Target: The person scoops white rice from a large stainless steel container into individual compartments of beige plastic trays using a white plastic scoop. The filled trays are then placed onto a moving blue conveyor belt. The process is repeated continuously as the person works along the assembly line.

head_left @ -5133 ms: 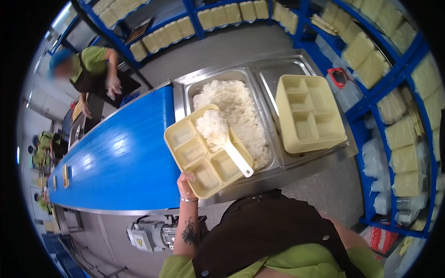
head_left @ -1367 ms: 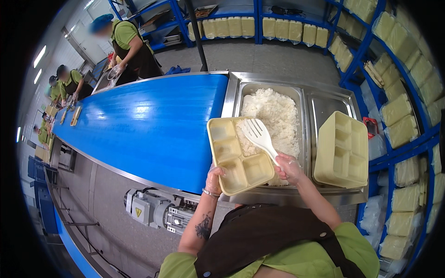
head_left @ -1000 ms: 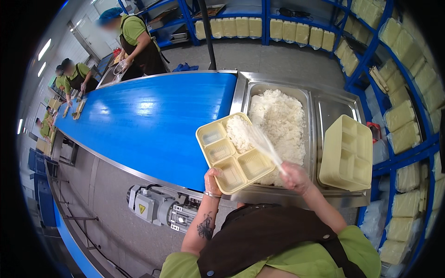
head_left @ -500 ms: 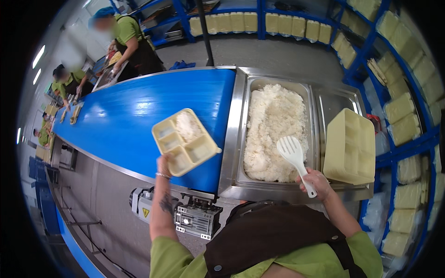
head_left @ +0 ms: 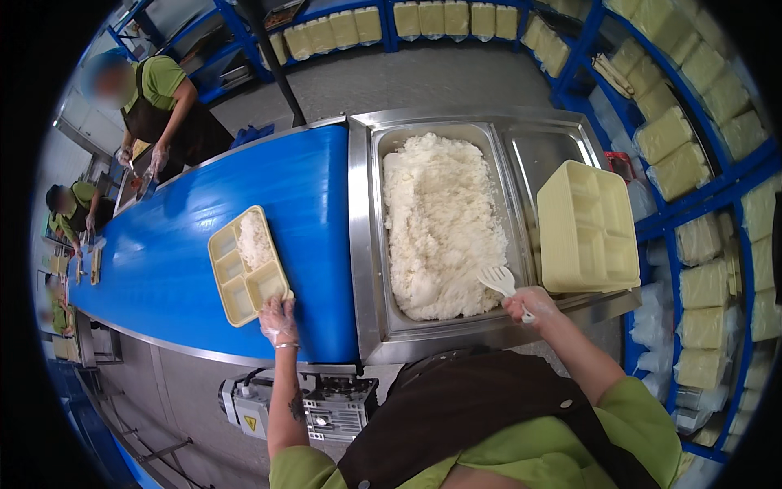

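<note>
On the blue belt lies a pale yellow compartment tray (head_left: 241,275) with rice in its far right section; its other sections look bare. My left hand (head_left: 279,320), in a clear glove, grips the tray's near right corner. My right hand (head_left: 533,305) is closed round the handle of a white slotted spatula (head_left: 498,280). The spatula's head touches the white rice (head_left: 440,220) near the right front of a deep steel pan (head_left: 380,269). To the right of the pan stands a stack of pale yellow trays (head_left: 588,228).
The blue conveyor belt (head_left: 175,236) runs off to the far left, where co-workers (head_left: 167,106) in green shirts and dark aprons stand. A motor (head_left: 326,407) sits below its near edge. Blue shelving (head_left: 668,196) with wrapped trays curves round the back and right.
My left hand has lowered the tray onto the belt and shifted to its near right corner. My right hand has drawn the spatula's head toward the pan's right front. The whole view has shifted.
</note>
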Demonstrator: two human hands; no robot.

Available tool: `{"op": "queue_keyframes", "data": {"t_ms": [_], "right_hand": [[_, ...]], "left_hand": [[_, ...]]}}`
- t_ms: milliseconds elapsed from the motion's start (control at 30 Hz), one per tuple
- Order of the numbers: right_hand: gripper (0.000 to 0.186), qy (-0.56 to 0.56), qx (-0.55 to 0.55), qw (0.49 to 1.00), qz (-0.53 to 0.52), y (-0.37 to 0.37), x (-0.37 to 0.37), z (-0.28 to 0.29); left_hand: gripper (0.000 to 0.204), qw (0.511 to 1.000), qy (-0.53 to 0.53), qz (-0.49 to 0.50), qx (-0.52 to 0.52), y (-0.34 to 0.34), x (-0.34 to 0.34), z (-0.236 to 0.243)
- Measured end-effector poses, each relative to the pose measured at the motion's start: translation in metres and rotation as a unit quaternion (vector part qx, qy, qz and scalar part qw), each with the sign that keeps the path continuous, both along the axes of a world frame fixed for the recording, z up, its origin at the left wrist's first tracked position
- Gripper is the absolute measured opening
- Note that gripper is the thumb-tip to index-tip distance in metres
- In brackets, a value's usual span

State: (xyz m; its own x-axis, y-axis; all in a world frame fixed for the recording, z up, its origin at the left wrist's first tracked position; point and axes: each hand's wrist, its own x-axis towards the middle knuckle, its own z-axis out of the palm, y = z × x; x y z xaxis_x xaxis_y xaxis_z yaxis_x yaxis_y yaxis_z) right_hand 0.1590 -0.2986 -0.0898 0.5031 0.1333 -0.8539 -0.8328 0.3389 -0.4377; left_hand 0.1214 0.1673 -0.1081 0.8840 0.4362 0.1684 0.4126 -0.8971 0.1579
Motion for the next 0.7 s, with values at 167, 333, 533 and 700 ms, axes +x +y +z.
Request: {"op": "queue_keyframes", "data": {"t_ms": [167,333,533,700], "right_hand": [[0.008,0.002,0.040,0.999,-0.007,0.019,0.045,-0.049],[0.015,-0.016,-0.039,0.999,0.018,0.040,0.071,-0.084],[0.019,-0.195,-0.396,0.867,0.232,0.068,0.108,-0.084],[0.046,-0.321,-0.533,0.673,0.400,0.096,0.116,-0.058]], "left_hand": [[0.033,0.999,-0.042,-0.027,0.016,0.061,0.045,-0.012],[0.067,0.992,0.008,0.064,0.113,0.018,0.075,0.044],[0.056,0.984,-0.130,-0.118,-0.020,-0.081,0.067,0.073],[0.044,0.923,-0.152,-0.343,-0.082,-0.187,0.073,0.101]]}}
